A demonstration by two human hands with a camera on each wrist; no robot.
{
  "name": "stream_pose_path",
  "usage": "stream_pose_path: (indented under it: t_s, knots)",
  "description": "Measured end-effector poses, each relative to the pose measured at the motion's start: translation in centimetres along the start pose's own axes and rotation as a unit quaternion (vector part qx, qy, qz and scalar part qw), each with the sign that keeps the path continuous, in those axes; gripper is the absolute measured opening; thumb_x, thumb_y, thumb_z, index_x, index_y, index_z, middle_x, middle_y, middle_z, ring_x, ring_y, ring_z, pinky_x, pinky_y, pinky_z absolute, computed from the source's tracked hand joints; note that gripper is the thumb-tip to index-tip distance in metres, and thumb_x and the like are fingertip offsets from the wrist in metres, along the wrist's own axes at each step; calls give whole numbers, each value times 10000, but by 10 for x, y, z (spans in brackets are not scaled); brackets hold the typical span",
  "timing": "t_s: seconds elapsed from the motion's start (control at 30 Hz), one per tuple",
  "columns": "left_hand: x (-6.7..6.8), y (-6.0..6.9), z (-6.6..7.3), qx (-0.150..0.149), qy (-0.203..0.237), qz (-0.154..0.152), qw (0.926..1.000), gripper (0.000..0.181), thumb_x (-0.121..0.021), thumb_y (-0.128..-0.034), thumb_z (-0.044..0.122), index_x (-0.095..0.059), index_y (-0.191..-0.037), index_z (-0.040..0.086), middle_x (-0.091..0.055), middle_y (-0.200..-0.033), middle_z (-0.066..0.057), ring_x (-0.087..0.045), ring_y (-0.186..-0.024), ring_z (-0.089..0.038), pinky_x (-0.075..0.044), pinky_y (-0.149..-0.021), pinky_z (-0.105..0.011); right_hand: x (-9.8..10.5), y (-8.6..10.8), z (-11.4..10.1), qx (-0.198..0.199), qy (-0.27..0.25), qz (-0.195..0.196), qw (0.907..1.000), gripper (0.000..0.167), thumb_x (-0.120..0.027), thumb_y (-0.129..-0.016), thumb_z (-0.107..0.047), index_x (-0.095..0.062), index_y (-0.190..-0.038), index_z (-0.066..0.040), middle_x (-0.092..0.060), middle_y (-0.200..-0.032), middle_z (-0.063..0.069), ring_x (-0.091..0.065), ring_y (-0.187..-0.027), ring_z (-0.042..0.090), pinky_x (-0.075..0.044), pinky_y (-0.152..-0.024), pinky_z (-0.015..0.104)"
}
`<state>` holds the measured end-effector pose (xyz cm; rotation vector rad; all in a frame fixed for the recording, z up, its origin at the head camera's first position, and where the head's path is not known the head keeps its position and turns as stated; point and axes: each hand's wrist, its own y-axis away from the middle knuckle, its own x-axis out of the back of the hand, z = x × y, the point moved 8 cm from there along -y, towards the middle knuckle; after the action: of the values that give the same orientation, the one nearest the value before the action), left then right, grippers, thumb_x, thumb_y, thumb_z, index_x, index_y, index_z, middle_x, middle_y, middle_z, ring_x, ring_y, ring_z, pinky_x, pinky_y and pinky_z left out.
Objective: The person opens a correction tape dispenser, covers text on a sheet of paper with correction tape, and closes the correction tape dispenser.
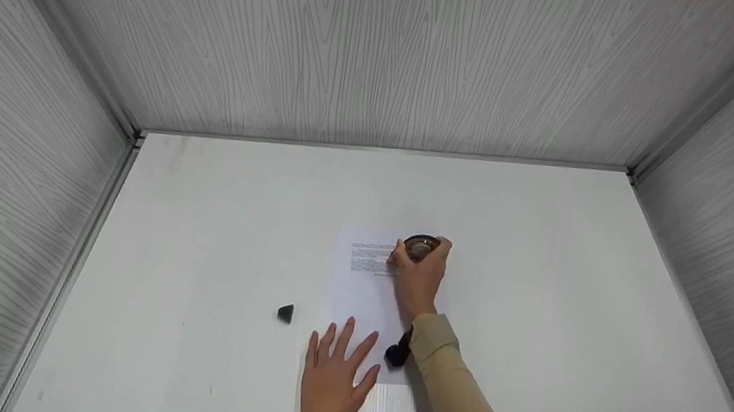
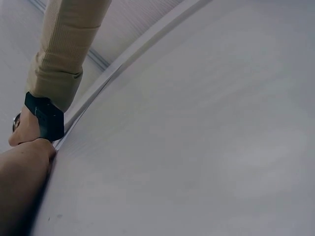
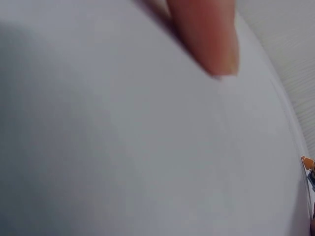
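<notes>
A printed sheet of paper [image 1: 363, 301] lies on the white table. My right hand [image 1: 420, 277] grips a round, dark-rimmed object [image 1: 420, 246] at the sheet's upper right, thumb and fingers on either side of it. Some of the print is covered by that hand. My left hand [image 1: 334, 381] rests with spread fingers on the sheet's lower part. In the left wrist view, the left hand [image 2: 24, 167] shows only in part, with the right sleeve beyond it. A blurred fingertip of the right hand [image 3: 209, 37] appears in the right wrist view.
A small dark wedge-shaped piece [image 1: 285, 313] lies on the table [image 1: 222, 235] left of the sheet. A black device [image 1: 396, 355] is at the right wrist. Grey wood-grain panels [image 1: 392, 48] stand behind and at both sides.
</notes>
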<state>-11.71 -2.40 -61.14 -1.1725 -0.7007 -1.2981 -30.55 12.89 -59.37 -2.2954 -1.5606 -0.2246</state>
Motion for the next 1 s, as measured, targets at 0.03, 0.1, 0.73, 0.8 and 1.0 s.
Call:
stream_pose_path:
  t_s: [0.03, 0.1, 0.73, 0.8, 1.0]
  knots:
    - [0, 0, 0, 13, -10, -18, 10000, 503, -486, -972, 560, -513, -1441, 380, -405, -1552, -55, -337, -1412, -341, -145, -1165, -566, 0, 0, 1, -19, -15, -3, 10000, 705, -718, -889, -339, -334, -1352, 29, -506, -1217, 188, -543, -1124, 281, -482, -938, 425]
    - [-1, 0, 0, 35, -27, -73, 10000, 506, -482, -974, 562, -505, -1446, 382, -398, -1555, -56, -333, -1413, -339, -142, -1167, -563, 0, -1, 2, -52, -35, 1, 10000, 699, -718, -889, -340, -338, -1350, 22, -509, -1211, 172, -547, -1116, 266, -485, -933, 414]
    - [0, 0, -1, 61, -69, -123, 9999, 510, -481, -977, 559, -495, -1454, 378, -389, -1559, -58, -325, -1417, -341, -126, -1172, -565, 1, -2, 8, -97, -288, 135, 9994, 662, -735, -875, -308, -355, -1327, -10, -517, -1199, 159, -556, -1100, 256, -501, -913, 403]
    - [0, 0, -1, 49, -39, -79, 9999, 509, -485, -975, 557, -501, -1450, 376, -395, -1555, -61, -333, -1413, -346, -132, -1171, -567, 2, -2, 8, -39, -255, 180, 9995, 636, -738, -872, -303, -363, -1302, -21, -519, -1185, 160, -557, -1091, 262, -499, -912, 405]
    - [-2, -1, -1, 36, -87, -130, 9999, 506, -476, -976, 563, -497, -1450, 388, -396, -1555, -57, -340, -1409, -344, -140, -1168, -571, 5, -3, 12, -70, -403, 308, 9987, 599, -757, -857, -308, -385, -1256, -61, -554, -1136, 124, -586, -1054, 227, -515, -886, 370]
